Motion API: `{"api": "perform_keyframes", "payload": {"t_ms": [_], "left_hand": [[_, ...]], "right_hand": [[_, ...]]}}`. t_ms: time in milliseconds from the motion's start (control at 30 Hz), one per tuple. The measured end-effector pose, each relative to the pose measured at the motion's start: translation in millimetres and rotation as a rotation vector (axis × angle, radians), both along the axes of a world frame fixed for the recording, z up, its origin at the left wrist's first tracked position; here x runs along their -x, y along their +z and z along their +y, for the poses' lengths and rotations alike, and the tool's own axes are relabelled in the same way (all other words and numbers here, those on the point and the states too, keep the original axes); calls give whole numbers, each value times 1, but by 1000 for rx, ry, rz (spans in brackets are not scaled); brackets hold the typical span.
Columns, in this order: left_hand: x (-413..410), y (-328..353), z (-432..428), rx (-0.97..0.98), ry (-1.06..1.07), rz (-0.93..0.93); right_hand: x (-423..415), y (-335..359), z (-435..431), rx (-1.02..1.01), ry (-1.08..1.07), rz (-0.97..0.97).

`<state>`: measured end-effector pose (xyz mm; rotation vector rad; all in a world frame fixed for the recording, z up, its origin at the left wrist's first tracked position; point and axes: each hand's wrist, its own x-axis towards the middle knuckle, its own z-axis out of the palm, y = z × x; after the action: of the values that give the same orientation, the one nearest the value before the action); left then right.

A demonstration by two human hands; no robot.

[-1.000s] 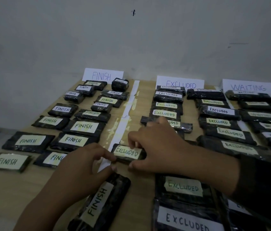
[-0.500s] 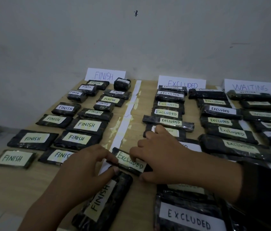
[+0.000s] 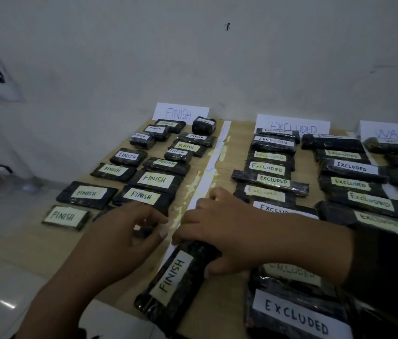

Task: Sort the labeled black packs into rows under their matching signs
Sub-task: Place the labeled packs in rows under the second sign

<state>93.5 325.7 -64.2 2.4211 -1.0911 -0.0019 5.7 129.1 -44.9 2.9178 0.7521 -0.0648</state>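
A long black pack labelled FINISH lies lengthwise on the white paper strip between the FINISH rows and the EXCLUDED rows. My right hand lies over its far end, fingers curled over the top-left corner and thumb against its right side. My left hand hovers just left of it, fingers loosely curled with a gap to the thumb, above a dark pack of the FINISH rows. The small EXCLUDED pack is hidden. Signs FINISH, EXCLUDED and WAITING stand at the wall.
More EXCLUDED packs lie near me at the lower right, under my right sleeve. WAITING packs fill the far right. The wooden table ends at the left over a tiled floor.
The small EXCLUDED pack that both hands held has gone out of sight. My right hand has moved down onto the far end of the long FINISH pack. My left hand has let go.
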Motion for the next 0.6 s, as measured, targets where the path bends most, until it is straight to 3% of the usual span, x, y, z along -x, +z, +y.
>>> {"api": "perform_keyframes", "payload": {"t_ms": [133,367,600], "left_hand": [[5,-3,19,-47,51,41],[16,-10,36,-152,72,287],[5,-8,51,64,139,395]], "right_hand": [[-14,-2,17,50,90,184],[-27,-15,30,-88,80,70],[-27,-20,37,-336,39,14]]}}
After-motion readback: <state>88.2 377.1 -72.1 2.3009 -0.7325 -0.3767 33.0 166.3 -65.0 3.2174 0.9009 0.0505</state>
